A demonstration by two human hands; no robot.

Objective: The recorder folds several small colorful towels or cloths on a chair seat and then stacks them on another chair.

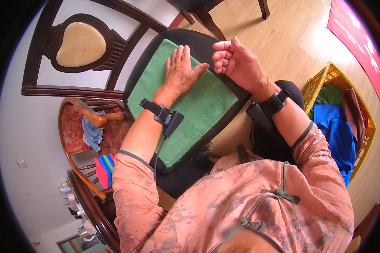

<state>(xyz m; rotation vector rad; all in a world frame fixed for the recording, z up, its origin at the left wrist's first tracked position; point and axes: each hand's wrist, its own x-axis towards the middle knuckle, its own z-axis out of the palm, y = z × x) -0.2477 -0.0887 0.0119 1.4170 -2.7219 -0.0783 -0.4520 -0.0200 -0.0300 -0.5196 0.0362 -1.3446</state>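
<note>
Cloth (207, 101), green and four-cornered, lies spread over the black seat (198, 40) of a chair, from the middle of the view toward eleven o'clock. Its surface is a short, fuzzy pile, and loose threads fray along its edge at five o'clock. The seat is smooth and dark, its rounded border showing around the cloth. The chair's back (109, 40), at ten o'clock, is dark carved wood with a smooth, cream, rounded panel.

The left hand (181, 74) rests on the cloth, palm down, its fingers straight and released, thumb spread toward three o'clock. The right hand (240, 65), at one o'clock, shows its palm; its fingers curl loosely around nothing, near the cloth's edge.

At three o'clock a yellow plastic crate (316, 84) with pierced walls holds soft folds of blue (335, 130), brown (353, 111) and green fabric (330, 95). At nine o'clock a curved wooden chair (71, 135) with red patterned upholstery bears a crumpled light-blue cloth (93, 133) and a pink, blue and green stack (103, 172). A glossy dark counter (83, 194) curves at eight o'clock. White, writing-like strokes mark a red banner (359, 38) at two o'clock, above the wood-grained floor (283, 46).
</note>
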